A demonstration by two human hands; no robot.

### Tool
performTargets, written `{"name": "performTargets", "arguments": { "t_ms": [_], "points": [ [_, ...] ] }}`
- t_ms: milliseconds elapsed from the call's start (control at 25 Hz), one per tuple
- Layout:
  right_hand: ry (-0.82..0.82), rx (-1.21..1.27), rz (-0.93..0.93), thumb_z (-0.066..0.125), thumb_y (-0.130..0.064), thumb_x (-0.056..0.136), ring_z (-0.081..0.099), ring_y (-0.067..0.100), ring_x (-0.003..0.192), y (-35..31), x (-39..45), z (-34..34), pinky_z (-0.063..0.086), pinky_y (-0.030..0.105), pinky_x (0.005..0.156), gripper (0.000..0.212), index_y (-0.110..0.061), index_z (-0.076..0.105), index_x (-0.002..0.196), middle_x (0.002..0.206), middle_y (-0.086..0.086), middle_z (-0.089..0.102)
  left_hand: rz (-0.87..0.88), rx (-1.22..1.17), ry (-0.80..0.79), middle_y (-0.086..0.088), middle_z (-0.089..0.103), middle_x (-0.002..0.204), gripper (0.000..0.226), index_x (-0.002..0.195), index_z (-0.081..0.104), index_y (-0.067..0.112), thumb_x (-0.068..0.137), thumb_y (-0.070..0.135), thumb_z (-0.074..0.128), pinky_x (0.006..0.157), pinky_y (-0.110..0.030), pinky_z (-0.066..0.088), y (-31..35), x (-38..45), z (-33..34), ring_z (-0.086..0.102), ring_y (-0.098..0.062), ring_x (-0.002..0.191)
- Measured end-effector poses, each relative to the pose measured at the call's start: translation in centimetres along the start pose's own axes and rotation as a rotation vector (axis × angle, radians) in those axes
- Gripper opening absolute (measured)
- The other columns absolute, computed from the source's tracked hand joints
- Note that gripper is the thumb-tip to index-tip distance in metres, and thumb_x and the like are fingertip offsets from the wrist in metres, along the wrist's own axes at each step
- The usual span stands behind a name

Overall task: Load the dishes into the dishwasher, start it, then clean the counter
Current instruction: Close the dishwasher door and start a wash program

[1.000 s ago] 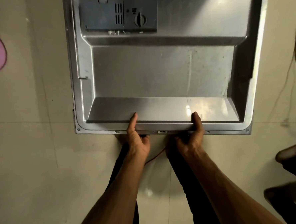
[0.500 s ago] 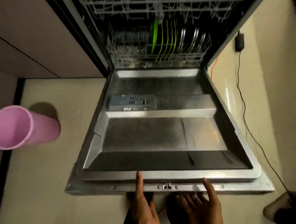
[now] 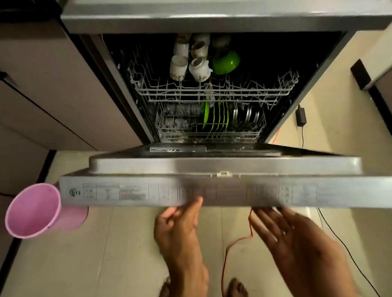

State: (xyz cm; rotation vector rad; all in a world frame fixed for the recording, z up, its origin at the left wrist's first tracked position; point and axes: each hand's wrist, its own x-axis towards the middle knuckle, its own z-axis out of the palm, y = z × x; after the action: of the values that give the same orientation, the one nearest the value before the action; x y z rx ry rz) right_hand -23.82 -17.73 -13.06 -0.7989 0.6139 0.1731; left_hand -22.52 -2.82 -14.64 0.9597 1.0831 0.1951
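Observation:
The steel dishwasher door (image 3: 227, 190) is partly raised, its control strip facing me. My left hand (image 3: 179, 222) is under the door's front edge, thumb on the strip, fingers curled beneath it. My right hand (image 3: 285, 232) is flat and blurred just below the edge, palm up, fingers spread; I cannot tell if it touches. Behind the door the upper rack (image 3: 210, 92) holds white cups (image 3: 178, 66) and a green bowl (image 3: 226, 61). The lower rack (image 3: 209, 126) holds green plates (image 3: 218, 118) and steel plates (image 3: 246, 116).
A pink plastic bucket (image 3: 36, 211) stands on the tiled floor at the door's left corner. A red wire (image 3: 233, 244) and a black cable (image 3: 348, 251) run across the floor by my bare feet. A black adapter (image 3: 301, 116) lies right of the dishwasher. Brown cabinets flank the machine.
The door has swung up from flat to partly raised. My hands went from gripping its top edge to pushing from under it, and my view lifted to show the loaded racks.

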Motion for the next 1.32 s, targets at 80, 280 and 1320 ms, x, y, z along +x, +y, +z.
{"name": "performTargets", "arguments": {
  "t_ms": [80, 280, 1320],
  "points": [
    [-0.177, -0.245, -0.119, 0.096, -0.040, 0.035, 0.062, 0.027, 0.117, -2.2, 1.4, 2.3, 0.052, 0.043, 0.096, 0.097, -0.004, 0.059, 0.117, 0.120, 0.012, 0.068, 0.167, 0.067, -0.142, -0.008, 0.073, 0.092, 0.040, 0.108, 0.061, -0.004, 0.071, -0.001, 0.078, 0.077, -0.023, 0.053, 2.2, 0.7, 2.2, 0.070, -0.018, 0.085],
    [-0.031, -1.479, -0.796, 0.070, -0.048, 0.077, 0.056, 0.017, 0.110, -6.4, 8.1, 6.7, 0.048, 0.027, 0.082, 0.071, -0.012, 0.048, 0.134, 0.124, 0.002, 0.057, 0.694, 0.700, -0.351, 0.006, 0.067, 0.098, 0.042, 0.106, 0.055, 0.019, 0.075, 0.033, 0.080, 0.075, -0.018, 0.052, 8.6, 5.6, 6.9, 0.065, -0.007, 0.088],
    [-0.211, -1.995, -1.255, 0.092, -0.030, 0.053, 0.046, 0.030, 0.124, -17.8, 23.7, 19.5, 0.032, 0.046, 0.105, 0.099, -0.012, 0.042, 0.136, 0.131, 0.007, 0.054, 1.704, 1.291, -0.160, -0.003, 0.054, 0.139, 0.087, 0.136, 0.049, 0.015, 0.066, 0.058, 0.075, 0.097, -0.038, 0.049, 20.6, 16.9, 19.5, 0.052, -0.021, 0.126]
  ]
}}
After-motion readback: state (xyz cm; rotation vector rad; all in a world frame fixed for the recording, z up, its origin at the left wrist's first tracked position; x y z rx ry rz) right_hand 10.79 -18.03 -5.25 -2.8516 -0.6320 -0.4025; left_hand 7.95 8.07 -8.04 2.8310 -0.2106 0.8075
